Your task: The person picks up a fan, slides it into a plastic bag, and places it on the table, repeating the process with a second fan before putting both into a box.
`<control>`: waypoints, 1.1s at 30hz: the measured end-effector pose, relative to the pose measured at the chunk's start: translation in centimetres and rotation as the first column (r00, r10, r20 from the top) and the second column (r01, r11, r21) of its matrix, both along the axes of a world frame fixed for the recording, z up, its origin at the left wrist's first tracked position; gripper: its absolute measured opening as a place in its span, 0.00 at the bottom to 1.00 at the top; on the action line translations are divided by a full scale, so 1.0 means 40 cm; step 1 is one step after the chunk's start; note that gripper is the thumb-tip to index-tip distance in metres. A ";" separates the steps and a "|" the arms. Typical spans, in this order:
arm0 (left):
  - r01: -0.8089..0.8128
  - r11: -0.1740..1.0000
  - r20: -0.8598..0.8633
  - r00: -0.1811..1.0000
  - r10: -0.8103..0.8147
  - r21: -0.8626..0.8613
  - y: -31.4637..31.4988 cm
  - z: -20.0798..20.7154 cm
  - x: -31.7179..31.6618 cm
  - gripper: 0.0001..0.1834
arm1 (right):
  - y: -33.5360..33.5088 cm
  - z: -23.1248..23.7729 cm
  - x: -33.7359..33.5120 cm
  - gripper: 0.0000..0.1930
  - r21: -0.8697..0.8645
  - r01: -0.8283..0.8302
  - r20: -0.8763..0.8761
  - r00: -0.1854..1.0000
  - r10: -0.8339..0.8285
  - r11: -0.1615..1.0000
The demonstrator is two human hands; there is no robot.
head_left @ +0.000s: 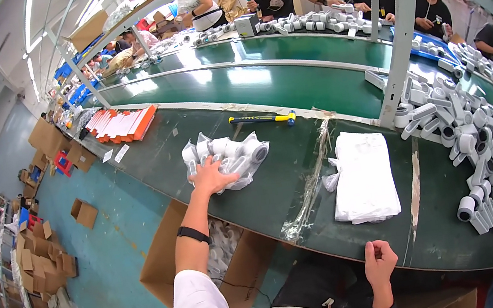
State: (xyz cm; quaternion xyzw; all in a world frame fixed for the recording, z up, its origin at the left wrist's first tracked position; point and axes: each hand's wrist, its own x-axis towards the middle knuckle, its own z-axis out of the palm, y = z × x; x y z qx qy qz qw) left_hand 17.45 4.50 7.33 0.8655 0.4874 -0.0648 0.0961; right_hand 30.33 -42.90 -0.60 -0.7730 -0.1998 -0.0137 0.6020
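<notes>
My left hand (210,176) reaches over the table and rests on a cluster of white cylindrical devices in clear plastic bags (230,151). Its fingers and thumb are spread across the near left side of the cluster. The devices look like small cameras; their undersides are hidden by the plastic and my hand. My right hand (378,260) is held at the table's near edge, fingers curled in and thumb on top, with nothing visible in it. Just beyond it lies a flat stack of white plastic bags (365,178).
A yellow-and-black hammer (263,118) lies near the conveyor (248,80). Orange-and-white folded cartons (121,125) sit far left. Unwrapped white devices (480,138) heap up at right. An open cardboard box (253,261) below holds bagged pieces. A metal post (398,36) rises at right; co-workers sit across.
</notes>
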 end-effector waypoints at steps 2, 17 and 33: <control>-0.014 1.000 0.004 1.000 0.014 0.005 -0.005 0.002 0.007 0.55 | 0.000 0.002 0.000 0.06 0.005 -0.001 -0.005 1.000 0.001 1.000; -0.078 0.995 0.048 0.996 0.075 0.067 -0.013 -0.016 0.024 0.49 | -0.001 0.004 -0.001 0.07 0.004 -0.011 0.018 1.000 0.011 1.000; -0.074 0.992 0.091 0.994 0.065 0.103 -0.043 0.002 0.036 0.46 | -0.006 0.011 -0.004 0.07 -0.022 -0.018 0.031 0.999 0.018 1.000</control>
